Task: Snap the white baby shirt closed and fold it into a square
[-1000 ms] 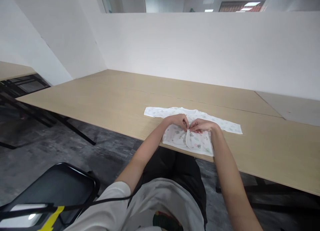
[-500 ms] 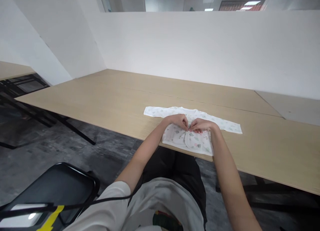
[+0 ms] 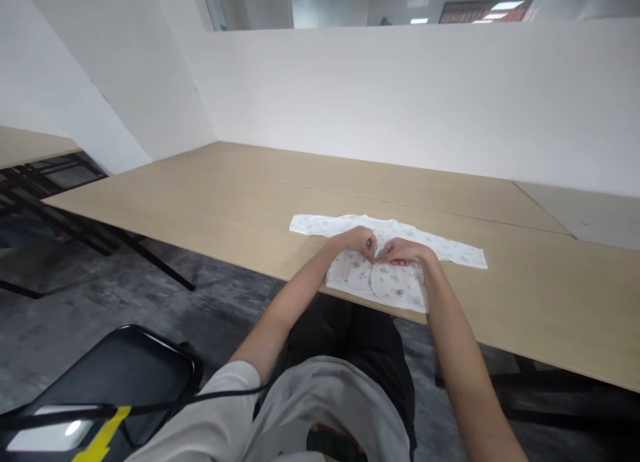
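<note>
A small white long-sleeved baby shirt with a faint printed pattern lies flat at the table's front edge, its sleeves spread to both sides. My left hand pinches the shirt's front opening near the middle of the chest. Right beside it, my right hand is closed on the other side of that opening, fingertips almost touching the left ones. Whatever fastener lies between the fingertips is too small to make out. The hem hangs just at the table edge, with its front edges curving apart below my hands.
The light wooden table runs left and right, with a white wall behind it. A black chair at lower left holds a white device. A black cable with yellow tape crosses by my left arm.
Both hands stay at the shirt's front, with only slight finger movement. The cloth below them lies a little flatter. The camera view has shifted slightly.
</note>
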`<state>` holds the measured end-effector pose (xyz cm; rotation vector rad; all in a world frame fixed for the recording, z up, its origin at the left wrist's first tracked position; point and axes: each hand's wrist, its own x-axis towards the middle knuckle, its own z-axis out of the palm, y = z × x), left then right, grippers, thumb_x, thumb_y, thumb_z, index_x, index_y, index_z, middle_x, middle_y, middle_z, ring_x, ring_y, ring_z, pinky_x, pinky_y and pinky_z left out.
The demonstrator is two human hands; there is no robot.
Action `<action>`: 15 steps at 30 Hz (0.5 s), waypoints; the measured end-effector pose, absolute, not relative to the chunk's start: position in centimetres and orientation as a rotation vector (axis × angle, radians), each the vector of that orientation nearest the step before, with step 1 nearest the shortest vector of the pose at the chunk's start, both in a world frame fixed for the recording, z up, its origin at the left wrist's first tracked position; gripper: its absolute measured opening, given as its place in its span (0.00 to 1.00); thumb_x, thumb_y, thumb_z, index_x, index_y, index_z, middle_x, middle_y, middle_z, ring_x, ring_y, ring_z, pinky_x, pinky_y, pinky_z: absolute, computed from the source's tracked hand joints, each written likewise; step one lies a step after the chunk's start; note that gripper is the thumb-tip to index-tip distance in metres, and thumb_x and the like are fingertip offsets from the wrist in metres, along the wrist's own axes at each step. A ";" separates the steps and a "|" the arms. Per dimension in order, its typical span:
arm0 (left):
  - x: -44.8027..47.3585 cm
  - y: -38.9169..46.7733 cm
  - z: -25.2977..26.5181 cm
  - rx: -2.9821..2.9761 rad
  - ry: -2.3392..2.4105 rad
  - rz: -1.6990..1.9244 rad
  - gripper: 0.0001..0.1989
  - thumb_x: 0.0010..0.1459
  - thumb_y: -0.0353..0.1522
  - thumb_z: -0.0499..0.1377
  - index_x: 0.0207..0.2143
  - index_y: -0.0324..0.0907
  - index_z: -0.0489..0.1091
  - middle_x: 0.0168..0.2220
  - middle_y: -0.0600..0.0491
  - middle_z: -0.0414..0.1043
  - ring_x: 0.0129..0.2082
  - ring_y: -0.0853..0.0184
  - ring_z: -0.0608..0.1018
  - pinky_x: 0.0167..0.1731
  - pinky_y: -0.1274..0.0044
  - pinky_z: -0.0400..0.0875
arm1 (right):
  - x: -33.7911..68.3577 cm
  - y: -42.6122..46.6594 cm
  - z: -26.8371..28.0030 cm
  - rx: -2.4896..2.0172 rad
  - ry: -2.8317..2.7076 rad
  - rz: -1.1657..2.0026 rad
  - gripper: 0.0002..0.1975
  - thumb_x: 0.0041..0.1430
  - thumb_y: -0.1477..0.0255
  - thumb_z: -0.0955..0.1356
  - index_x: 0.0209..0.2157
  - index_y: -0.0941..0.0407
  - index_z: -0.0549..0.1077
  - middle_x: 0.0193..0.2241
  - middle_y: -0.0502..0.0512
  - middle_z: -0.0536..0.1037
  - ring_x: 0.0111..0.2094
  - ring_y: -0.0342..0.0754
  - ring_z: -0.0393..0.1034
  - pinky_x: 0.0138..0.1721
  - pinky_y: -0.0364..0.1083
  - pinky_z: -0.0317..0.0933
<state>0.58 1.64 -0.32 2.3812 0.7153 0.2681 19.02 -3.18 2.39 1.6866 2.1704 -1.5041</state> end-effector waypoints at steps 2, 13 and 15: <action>0.7 1.7 -0.3 2.488 0.752 0.268 0.17 0.37 0.42 0.70 0.19 0.38 0.70 0.18 0.59 0.64 0.20 0.74 0.65 0.24 0.79 0.54 | 18.8 -3.2 2.3 1.712 2.163 -1.504 0.22 0.42 0.58 0.75 0.16 0.57 0.63 0.11 0.46 0.62 0.12 0.35 0.50 0.13 0.39 0.44; -10.0 5.8 0.1 2.690 1.596 0.334 0.22 0.58 0.41 0.55 0.49 0.36 0.71 0.50 0.41 0.69 0.50 0.58 0.70 0.49 0.73 0.61 | 29.8 -2.9 1.0 2.782 2.166 -0.243 0.15 0.57 0.66 0.65 0.40 0.62 0.75 0.38 0.66 0.77 0.40 0.56 0.72 0.42 0.50 0.63; -11.8 5.9 -0.2 2.606 1.688 0.251 0.23 0.58 0.42 0.54 0.49 0.35 0.70 0.51 0.40 0.69 0.50 0.58 0.70 0.49 0.74 0.62 | 32.0 -3.4 -0.1 2.654 2.107 0.032 0.18 0.58 0.67 0.64 0.46 0.62 0.74 0.44 0.67 0.76 0.47 0.60 0.68 0.48 0.55 0.59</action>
